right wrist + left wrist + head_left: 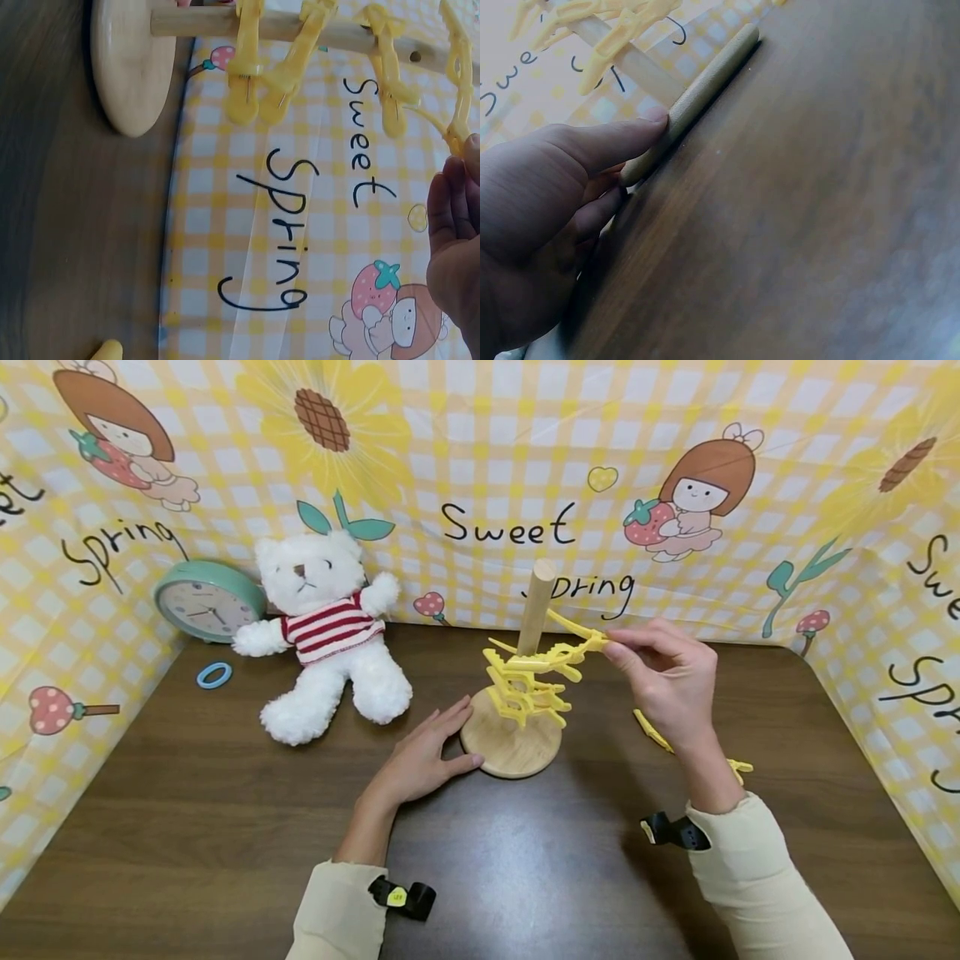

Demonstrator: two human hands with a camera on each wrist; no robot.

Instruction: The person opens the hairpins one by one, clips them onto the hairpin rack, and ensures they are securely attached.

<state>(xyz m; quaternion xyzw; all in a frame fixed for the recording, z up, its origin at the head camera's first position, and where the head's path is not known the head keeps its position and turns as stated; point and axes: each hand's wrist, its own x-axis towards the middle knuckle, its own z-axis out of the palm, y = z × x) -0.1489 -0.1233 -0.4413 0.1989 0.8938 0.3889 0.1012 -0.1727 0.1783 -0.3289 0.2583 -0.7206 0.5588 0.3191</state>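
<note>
In the head view a wooden post (537, 602) rises from a round base (517, 752), with several yellow plastic clips (525, 693) around its lower part. My left hand (423, 756) holds the base's left edge, thumb at the front and fingers farther back. In the left wrist view the thumb (622, 139) lies against the rim. Between thumb and fingertips my right hand (671, 672) pinches the end of another yellow clip (459, 67), its two arms spread apart at the post, above the others. Whether that clip touches the post I cannot tell.
Right of the stand, partly behind the right forearm, lie more yellow pieces (652, 731). A white teddy bear (322, 627) in a striped shirt sits at the back left, beside a green clock (210, 602) and a blue ring (214, 675). Checkered cloth (495, 460) walls the table.
</note>
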